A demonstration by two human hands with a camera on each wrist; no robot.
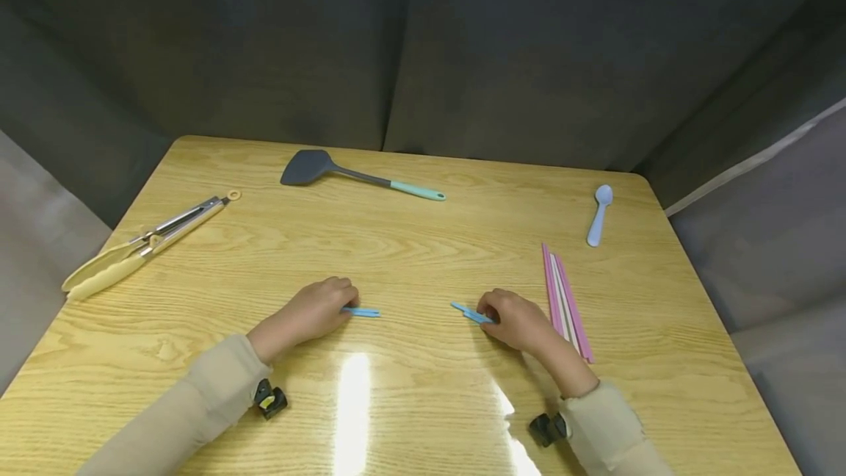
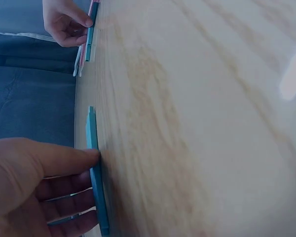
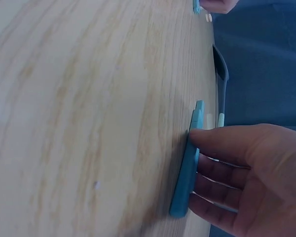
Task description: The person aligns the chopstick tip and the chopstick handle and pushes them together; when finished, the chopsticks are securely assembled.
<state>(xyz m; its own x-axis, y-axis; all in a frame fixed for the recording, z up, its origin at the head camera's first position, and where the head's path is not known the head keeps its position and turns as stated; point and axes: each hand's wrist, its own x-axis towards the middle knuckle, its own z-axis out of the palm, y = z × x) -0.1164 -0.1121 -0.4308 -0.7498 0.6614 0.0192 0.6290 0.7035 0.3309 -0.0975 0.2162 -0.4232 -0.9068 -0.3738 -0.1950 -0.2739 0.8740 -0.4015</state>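
In the head view my left hand [image 1: 317, 308] is low over the middle-left of the table and pinches a pair of short blue sticks [image 1: 365, 312], whose ends show past the fingers. Thumb and fingers hold the teal-looking sticks [image 2: 97, 190] from both sides in the left wrist view. Across a gap, my right hand [image 1: 518, 319] pinches another pair of blue sticks [image 1: 474, 315], their ends slightly staggered. The right wrist view shows the thumb on one side of these sticks [image 3: 185, 177] and fingers on the other. Palm and fingers partly hide both pairs in the head view.
Pink and white chopsticks [image 1: 567, 307] lie just right of my right hand. A light blue spoon [image 1: 597, 222] is at the back right, a dark spatula [image 1: 357, 175] with a mint handle at the back, and cream-tipped tongs [image 1: 148, 248] at the left. Dark curtains surround the table [image 1: 410, 255].
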